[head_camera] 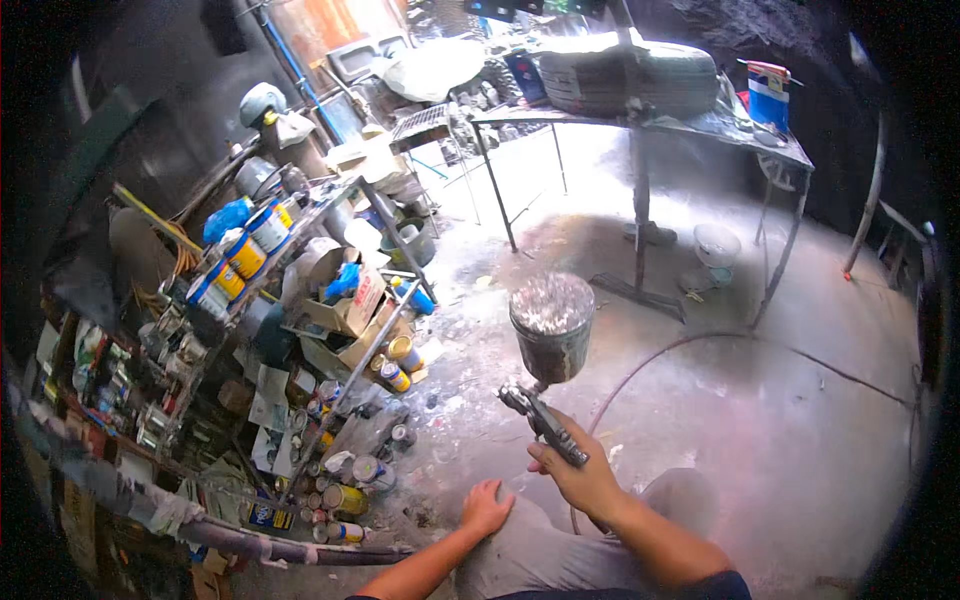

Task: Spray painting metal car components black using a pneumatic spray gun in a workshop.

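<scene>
My right hand (pixel 574 461) is closed round the handle of a gravity-feed spray gun (pixel 544 424), whose nozzle end points up and to the left. A dark metal paint cup (pixel 552 330) with a speckled, paint-crusted top stands above the gun. From the grip a thin hose (pixel 622 386) curves away over the floor to the right. My left hand (pixel 486 508) rests on my knee in grey trousers, its fingers bent over the cloth; no object shows in it.
Shelves at the left carry paint cans (pixel 244 255) and a cardboard box (pixel 349 300). More cans (pixel 345 499) stand on the floor. Ahead, a metal-legged table (pixel 772 150) holds a large rounded object (pixel 630 79) and a blue-and-white can (pixel 767 97). A white bowl (pixel 716 244) lies beneath.
</scene>
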Demonstrator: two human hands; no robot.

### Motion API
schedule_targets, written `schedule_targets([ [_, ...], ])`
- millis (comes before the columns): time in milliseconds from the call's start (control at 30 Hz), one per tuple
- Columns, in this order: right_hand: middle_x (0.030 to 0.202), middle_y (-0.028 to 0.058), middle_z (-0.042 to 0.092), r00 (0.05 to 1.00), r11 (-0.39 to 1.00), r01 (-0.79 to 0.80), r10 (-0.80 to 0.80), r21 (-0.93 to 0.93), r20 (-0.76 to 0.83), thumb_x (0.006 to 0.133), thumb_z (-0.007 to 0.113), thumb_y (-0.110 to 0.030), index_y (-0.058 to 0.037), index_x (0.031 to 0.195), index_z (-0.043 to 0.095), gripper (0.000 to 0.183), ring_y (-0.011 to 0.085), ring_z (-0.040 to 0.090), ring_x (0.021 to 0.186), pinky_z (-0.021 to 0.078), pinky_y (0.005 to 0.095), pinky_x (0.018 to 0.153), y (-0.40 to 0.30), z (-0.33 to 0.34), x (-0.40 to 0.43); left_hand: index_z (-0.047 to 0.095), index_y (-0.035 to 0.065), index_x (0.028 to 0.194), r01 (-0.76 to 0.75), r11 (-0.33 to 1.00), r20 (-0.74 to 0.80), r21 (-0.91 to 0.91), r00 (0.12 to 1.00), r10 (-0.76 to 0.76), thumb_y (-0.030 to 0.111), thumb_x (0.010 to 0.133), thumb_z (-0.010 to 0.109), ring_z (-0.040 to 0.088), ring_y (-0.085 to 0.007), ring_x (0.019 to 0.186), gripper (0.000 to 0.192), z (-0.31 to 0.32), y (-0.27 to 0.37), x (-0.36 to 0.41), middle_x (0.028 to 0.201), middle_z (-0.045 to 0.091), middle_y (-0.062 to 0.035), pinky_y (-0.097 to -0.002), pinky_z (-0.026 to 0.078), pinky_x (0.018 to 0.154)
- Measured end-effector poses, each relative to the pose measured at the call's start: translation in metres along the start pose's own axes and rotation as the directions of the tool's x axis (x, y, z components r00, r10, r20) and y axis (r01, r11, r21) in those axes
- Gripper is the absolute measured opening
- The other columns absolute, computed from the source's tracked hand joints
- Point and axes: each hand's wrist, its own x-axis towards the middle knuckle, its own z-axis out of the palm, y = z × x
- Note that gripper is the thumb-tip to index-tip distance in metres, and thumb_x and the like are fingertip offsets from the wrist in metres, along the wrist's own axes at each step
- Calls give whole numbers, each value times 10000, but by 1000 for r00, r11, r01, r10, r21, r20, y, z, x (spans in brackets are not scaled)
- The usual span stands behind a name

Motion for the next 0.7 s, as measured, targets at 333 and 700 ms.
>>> schedule_targets([
  [333,1199,126,673,999,973,-50,50,-224,-7,961,706,-172,-12,1442,495,548,188,705,903,579,321,786,19,-61,33,588,23,1293,-17,998,-109,54,994,23,428,857,690,495,-360,1284,603,-10,57,-31,1330,578,-179,-476,352,1117],
  [700,1242,254,645,994,905,40,-79,-423,-75,914,749,-214,-21,1397,538,561,407,638,1153,532,418,947,-31,-84,69,624,67,1239,-34,958,398,286,913,-87,400,866,676,498,-383,1281,503,-82,186,-77,1311,582,-193,-484,377,1095],
])
